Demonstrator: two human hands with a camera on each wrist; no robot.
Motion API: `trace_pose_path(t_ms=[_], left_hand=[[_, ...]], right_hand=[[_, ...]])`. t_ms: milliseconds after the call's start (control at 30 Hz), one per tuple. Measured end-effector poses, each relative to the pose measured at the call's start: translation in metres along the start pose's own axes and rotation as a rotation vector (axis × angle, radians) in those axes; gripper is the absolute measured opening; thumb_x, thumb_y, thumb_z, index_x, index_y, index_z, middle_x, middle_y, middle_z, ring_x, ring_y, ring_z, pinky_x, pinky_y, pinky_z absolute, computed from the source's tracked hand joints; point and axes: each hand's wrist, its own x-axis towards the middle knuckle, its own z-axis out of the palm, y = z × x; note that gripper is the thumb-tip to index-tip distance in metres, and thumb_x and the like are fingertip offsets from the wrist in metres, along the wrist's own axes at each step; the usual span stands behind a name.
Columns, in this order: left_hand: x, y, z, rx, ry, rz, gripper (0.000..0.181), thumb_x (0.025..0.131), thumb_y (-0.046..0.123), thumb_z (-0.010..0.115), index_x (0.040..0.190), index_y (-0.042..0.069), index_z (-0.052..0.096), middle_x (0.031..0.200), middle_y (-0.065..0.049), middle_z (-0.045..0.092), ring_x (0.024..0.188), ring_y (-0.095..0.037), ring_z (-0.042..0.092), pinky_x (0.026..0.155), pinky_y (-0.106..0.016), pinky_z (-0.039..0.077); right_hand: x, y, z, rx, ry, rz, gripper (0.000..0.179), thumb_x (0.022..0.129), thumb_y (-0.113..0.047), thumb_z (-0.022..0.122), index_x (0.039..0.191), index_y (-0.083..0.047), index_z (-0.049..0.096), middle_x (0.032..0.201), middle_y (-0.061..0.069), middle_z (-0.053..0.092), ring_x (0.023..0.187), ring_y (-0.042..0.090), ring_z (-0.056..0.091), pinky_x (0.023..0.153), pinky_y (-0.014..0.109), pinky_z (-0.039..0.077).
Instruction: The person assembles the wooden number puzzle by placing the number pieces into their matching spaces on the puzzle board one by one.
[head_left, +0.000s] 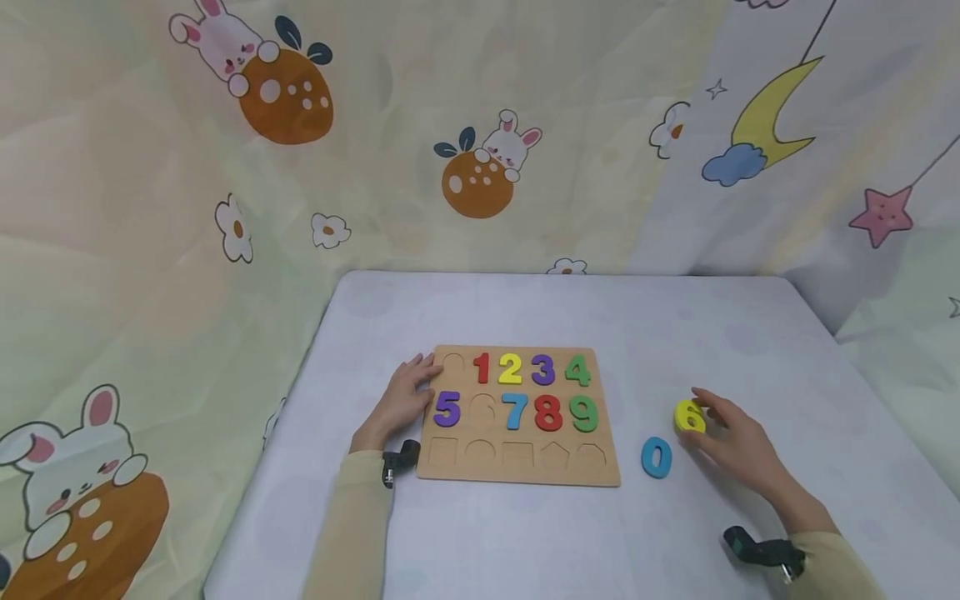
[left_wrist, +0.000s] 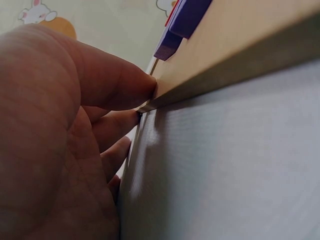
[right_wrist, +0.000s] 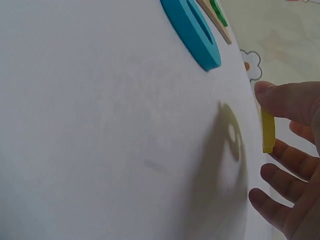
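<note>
A wooden number board (head_left: 517,464) lies on the table, its left edge touched by the thumb and fingertips of my left hand (head_left: 402,396). Numerals 1 to 5 and 7 to 9 sit in its upper two rows; a round outline shows before the red 1 (head_left: 482,368) and another between the purple 5 (head_left: 447,409) and blue 7 (head_left: 514,411). To the right, my right hand (head_left: 738,442) pinches a yellow number 6 (head_left: 699,423) between thumb and fingers. In the right wrist view the yellow piece (right_wrist: 268,132) is edge-on above the tabletop, casting a shadow. A blue 0 (head_left: 648,459) lies between board and right hand.
The white-covered table (head_left: 525,542) meets a printed cloth backdrop (head_left: 390,167) at its rear and left. A bottom row of cut outlines (head_left: 480,452) runs along the board. Dark wrist devices (head_left: 405,457) are worn on both arms.
</note>
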Motion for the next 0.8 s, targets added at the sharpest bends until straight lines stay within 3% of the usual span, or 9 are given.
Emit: trace_pose_path(t_ms=[233,400,633,800], left_hand=[[0.014,0.009,-0.01,0.0,0.015,0.011,0.048,0.091,0.008,0.058,0.139,0.012,0.055,0.158,-0.002,0.033,0.15,-0.023,0.015,0.123,-0.044,0.002],[0.016,0.009,-0.009,0.01,0.034,0.028,0.047,0.09,0.007,0.059,0.137,0.011,0.057,0.157,-0.003,0.035,0.149,-0.024,0.017,0.123,-0.044,0.003],[-0.004,0.005,0.0,-0.008,0.075,0.046,0.045,0.088,0.005,0.061,0.133,0.009,0.06,0.154,-0.006,0.04,0.148,-0.028,0.022,0.122,-0.049,0.007],[-0.017,0.004,0.006,-0.007,0.092,0.05,0.044,0.087,0.003,0.062,0.131,0.007,0.062,0.152,-0.009,0.042,0.146,-0.032,0.025,0.121,-0.052,0.01]], right_hand=[[0.029,-0.018,0.0,0.027,0.038,-0.057,0.071,0.083,-0.009,0.075,0.143,0.004,0.039,0.134,0.03,0.048,0.119,0.052,0.048,0.094,0.064,0.047],[0.046,-0.036,0.008,0.048,0.038,-0.098,0.07,0.083,-0.009,0.076,0.143,0.002,0.041,0.14,0.027,0.047,0.121,0.048,0.048,0.095,0.064,0.047],[0.058,-0.066,0.032,0.083,0.031,-0.192,0.069,0.081,-0.009,0.078,0.141,-0.001,0.046,0.139,0.02,0.051,0.12,0.041,0.051,0.097,0.061,0.046],[0.063,-0.092,0.051,0.118,-0.01,-0.181,0.07,0.081,-0.015,0.08,0.142,-0.006,0.046,0.141,0.015,0.051,0.125,0.038,0.049,0.102,0.06,0.044]])
